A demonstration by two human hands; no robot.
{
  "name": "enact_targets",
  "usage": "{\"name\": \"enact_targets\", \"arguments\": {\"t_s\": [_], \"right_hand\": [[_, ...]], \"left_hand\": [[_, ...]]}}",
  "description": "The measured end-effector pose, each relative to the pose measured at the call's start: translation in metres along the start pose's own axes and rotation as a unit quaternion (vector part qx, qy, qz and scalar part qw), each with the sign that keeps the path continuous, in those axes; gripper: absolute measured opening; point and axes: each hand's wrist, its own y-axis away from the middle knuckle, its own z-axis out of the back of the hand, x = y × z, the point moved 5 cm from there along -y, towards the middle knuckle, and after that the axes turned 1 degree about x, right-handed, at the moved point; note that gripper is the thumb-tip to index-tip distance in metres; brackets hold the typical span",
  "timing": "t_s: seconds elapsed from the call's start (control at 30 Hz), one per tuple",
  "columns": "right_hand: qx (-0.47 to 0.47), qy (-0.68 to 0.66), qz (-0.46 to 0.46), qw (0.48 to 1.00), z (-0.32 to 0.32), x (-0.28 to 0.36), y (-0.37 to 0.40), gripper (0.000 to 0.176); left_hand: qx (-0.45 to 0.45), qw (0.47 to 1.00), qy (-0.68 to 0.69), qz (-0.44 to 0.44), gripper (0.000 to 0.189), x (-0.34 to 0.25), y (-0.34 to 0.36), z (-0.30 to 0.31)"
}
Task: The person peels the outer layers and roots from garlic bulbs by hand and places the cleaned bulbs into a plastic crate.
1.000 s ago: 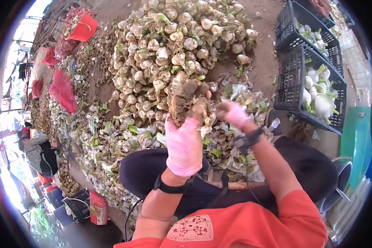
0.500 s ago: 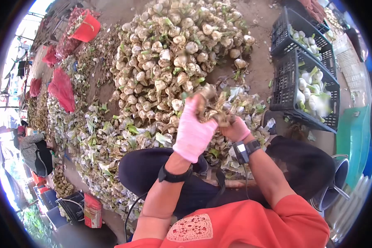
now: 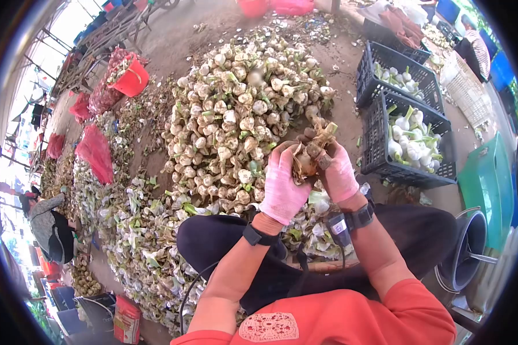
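Observation:
My left hand point(image 3: 284, 187), in a pink glove with bare, dirty fingertips, is wrapped round a brown, papery garlic bulb point(image 3: 305, 164) in front of my knees. My right hand point(image 3: 338, 177), gloved the same way, closes on the bulb's other side, its fingers at the stem, whose cut pale end points up and to the right. Parts of the bulb are covered by the fingers. Just beyond the hands spreads a big heap of unpeeled garlic bulbs point(image 3: 213, 135). Peeled-off garlic skins point(image 3: 149, 230) lie thickly to the left and beneath the hands.
On the right stand black crates point(image 3: 380, 135) with cleaned white garlic point(image 3: 411, 141). Beyond my right knee are a metal bucket point(image 3: 472, 247) and a green tub point(image 3: 489, 190). A red bucket point(image 3: 131, 77) and red mesh bags point(image 3: 95, 154) lie far left. Another person point(image 3: 52, 227) bends at the left.
Both hands have lifted and come together round the garlic bulb, the right one turning upward beside the stem. The head view has shifted, showing more ground at the far side.

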Motion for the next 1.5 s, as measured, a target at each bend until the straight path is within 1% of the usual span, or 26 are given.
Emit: {"name": "enact_targets", "arguments": {"t_s": [0.13,0.2,0.4,0.43,0.47,0.5,0.53,0.6,0.63,0.7,0.73,0.83,0.87,0.9,1.0,1.03,1.1,1.13,1.17,1.23,1.27,1.3,1.37,1.4,1.43,1.5], "right_hand": [[-0.003,0.042,0.027,0.999,0.003,-0.003,0.001,0.03],[0.037,-0.01,-0.005,0.999,0.0,0.0,0.004,0.031],[0.052,-0.019,-0.033,0.998,0.016,-0.002,0.008,0.035],[0.05,-0.02,-0.032,0.998,0.016,0.0,0.01,0.035],[0.061,0.076,0.031,0.995,0.016,0.009,0.013,0.033],[0.07,0.171,0.095,0.978,0.014,0.016,0.016,0.032],[0.068,0.17,0.096,0.978,0.019,0.011,0.016,0.032],[0.018,-0.057,0.027,0.998,0.035,-0.005,0.014,0.029],[0.016,-0.058,0.026,0.998,0.04,-0.007,0.014,0.029],[-0.056,0.245,-0.012,0.968,0.048,-0.005,0.013,0.029],[-0.057,0.243,-0.012,0.968,0.047,-0.003,0.014,0.029],[-0.03,0.155,-0.011,0.987,0.04,0.004,0.019,0.028],[-0.035,0.126,-0.005,0.991,0.036,0.007,0.02,0.028],[-0.039,0.096,0.0,0.995,0.034,0.009,0.022,0.028],[-0.051,-0.011,-0.054,0.997,0.033,0.007,0.02,0.026],[-0.052,-0.012,-0.055,0.997,0.033,0.007,0.02,0.026],[-0.067,0.091,-0.033,0.993,0.034,0.011,0.022,0.024],[-0.059,0.169,0.023,0.984,0.033,0.02,0.021,0.025],[-0.061,0.168,0.023,0.984,0.033,0.019,0.018,0.025],[-0.097,0.161,0.089,0.978,0.041,0.018,0.007,0.027],[-0.139,0.358,0.092,0.919,0.062,0.017,0.001,0.027],[-0.145,0.358,0.091,0.918,0.069,0.017,-0.002,0.027],[-0.158,0.518,0.054,0.839,0.078,0.017,-0.007,0.025],[-0.118,0.602,-0.011,0.79,0.091,0.009,-0.009,0.031],[-0.119,0.601,-0.009,0.791,0.107,0.008,-0.005,0.031],[0.02,0.631,0.178,0.755,0.091,0.022,0.009,0.039]], "left_hand": [[-0.007,1.0,-0.012,-0.024,0.071,-0.002,0.002,0.005],[-0.003,1.0,-0.007,-0.02,0.07,-0.001,0.002,0.008],[0.027,0.998,0.048,0.035,0.064,0.0,0.0,0.005],[0.039,0.955,0.268,0.124,0.061,0.008,0.0,-0.003],[0.049,0.856,0.471,0.206,0.059,0.011,0.0,-0.011],[0.052,0.856,0.471,0.206,0.059,0.009,-0.002,-0.008],[0.058,0.869,0.446,0.207,0.057,0.007,-0.003,-0.002],[0.052,0.87,0.436,0.225,0.045,0.005,-0.005,0.005],[0.054,0.87,0.435,0.226,0.045,0.015,-0.002,0.002],[0.037,0.835,0.49,0.248,0.042,0.023,-0.006,-0.001],[0.045,0.796,0.503,0.334,0.05,0.028,0.0,-0.007],[0.033,0.755,0.521,0.396,0.052,0.026,0.003,-0.007],[0.041,0.748,0.547,0.373,0.046,0.027,0.002,-0.007],[0.043,0.748,0.546,0.375,0.046,0.028,0.004,-0.009],[0.109,0.832,0.46,0.29,0.038,0.02,0.001,-0.008],[0.11,0.832,0.459,0.291,0.038,0.017,0.001,-0.009],[0.09,0.895,0.368,0.236,0.041,0.006,-0.005,-0.004],[0.112,0.857,0.422,0.273,0.044,0.008,-0.002,-0.006],[0.115,0.857,0.421,0.274,0.044,0.005,-0.001,-0.006],[0.214,0.87,0.349,0.276,0.059,-0.007,0.003,-0.011],[0.226,0.861,0.358,0.282,0.063,-0.001,0.009,-0.015],[0.253,0.82,0.401,0.32,0.066,-0.005,0.016,-0.019],[0.284,0.8,0.444,0.287,0.068,-0.014,0.021,-0.027],[0.283,0.79,0.459,0.292,0.064,-0.019,0.021,-0.028],[0.285,0.791,0.457,0.291,0.064,-0.019,0.017,-0.028],[0.227,0.8,0.472,0.292,0.058,-0.016,0.012,-0.025]]}}
